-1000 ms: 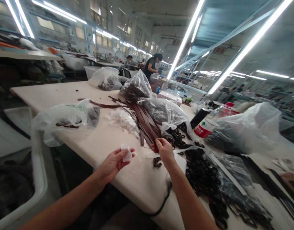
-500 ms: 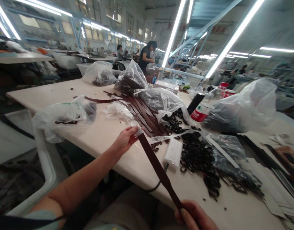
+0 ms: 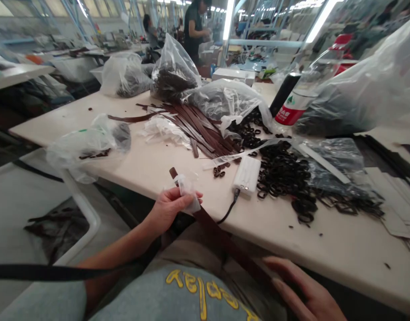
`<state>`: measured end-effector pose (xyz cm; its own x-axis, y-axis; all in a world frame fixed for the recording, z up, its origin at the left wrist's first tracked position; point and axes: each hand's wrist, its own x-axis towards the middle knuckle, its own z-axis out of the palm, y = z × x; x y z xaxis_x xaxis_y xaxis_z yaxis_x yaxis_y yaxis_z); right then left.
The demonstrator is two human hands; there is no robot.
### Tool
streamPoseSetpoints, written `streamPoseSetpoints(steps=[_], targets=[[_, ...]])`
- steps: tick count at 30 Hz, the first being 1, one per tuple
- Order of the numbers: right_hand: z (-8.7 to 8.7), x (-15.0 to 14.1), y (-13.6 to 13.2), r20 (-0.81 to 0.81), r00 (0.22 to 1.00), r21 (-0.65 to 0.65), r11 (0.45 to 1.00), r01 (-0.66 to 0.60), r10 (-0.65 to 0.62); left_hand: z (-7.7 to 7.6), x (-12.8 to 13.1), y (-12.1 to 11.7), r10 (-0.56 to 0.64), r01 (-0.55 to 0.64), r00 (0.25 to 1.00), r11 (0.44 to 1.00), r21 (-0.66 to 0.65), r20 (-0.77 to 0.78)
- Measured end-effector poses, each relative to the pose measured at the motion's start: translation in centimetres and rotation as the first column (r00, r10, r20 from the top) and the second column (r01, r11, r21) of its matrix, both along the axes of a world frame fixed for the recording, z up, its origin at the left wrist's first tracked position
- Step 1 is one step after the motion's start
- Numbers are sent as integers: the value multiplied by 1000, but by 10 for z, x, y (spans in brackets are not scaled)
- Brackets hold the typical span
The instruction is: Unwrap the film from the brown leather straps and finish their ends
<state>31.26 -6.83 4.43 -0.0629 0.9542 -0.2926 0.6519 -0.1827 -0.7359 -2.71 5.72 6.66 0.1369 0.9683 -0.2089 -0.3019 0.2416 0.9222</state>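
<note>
My left hand (image 3: 170,207) is closed on a small white cloth (image 3: 188,192) wrapped round a long brown leather strap (image 3: 221,238), near the strap's far end at the table's front edge. The strap runs down over my lap to my right hand (image 3: 301,287), which lies along its lower end with fingers stretched over it. A pile of the same brown straps (image 3: 200,127) lies further back on the white table (image 3: 151,171).
A heap of black rings (image 3: 281,171), a white power bank (image 3: 247,174) with cable, several clear plastic bags (image 3: 173,69), a red-labelled bottle (image 3: 297,100) and a white tub (image 3: 41,209) at left. People stand at benches behind.
The strap has been pulled off the pile toward my lap, and the cloth in my left hand has slid toward its far end. My view has tilted downward.
</note>
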Motion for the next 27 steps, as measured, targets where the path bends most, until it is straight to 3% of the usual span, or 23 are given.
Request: streamPoseSetpoints(steps=[2, 4, 8, 11, 15, 19, 27], targets=[[21, -49, 25, -97, 989, 99, 989, -106, 116, -4, 8, -14, -52, 52, 998, 998, -22, 24], [32, -94, 50, -201, 947, 100, 967, -235, 251, -5, 14, -23, -73, 75, 997, 996, -48, 40], [30, -148, 84, -317, 889, 143, 943, -300, 330, -5, 13, -29, -38, 44, 997, 994, -104, 64], [24, -156, 90, -410, 868, 88, 959, -270, 281, -2, -3, -21, 166, -142, 972, 979, -144, 168], [22, -141, 82, -442, 873, 0, 973, -229, 206, 1, -34, -4, 486, -411, 827, 865, -288, 282], [21, -128, 70, -389, 876, 20, 954, -300, 284, -6, -48, 1, 569, -410, 747, 802, -435, 344], [15, -140, 63, -209, 894, 93, 918, -385, 396, -27, -32, -8, 593, -342, 708, 763, -548, 384]])
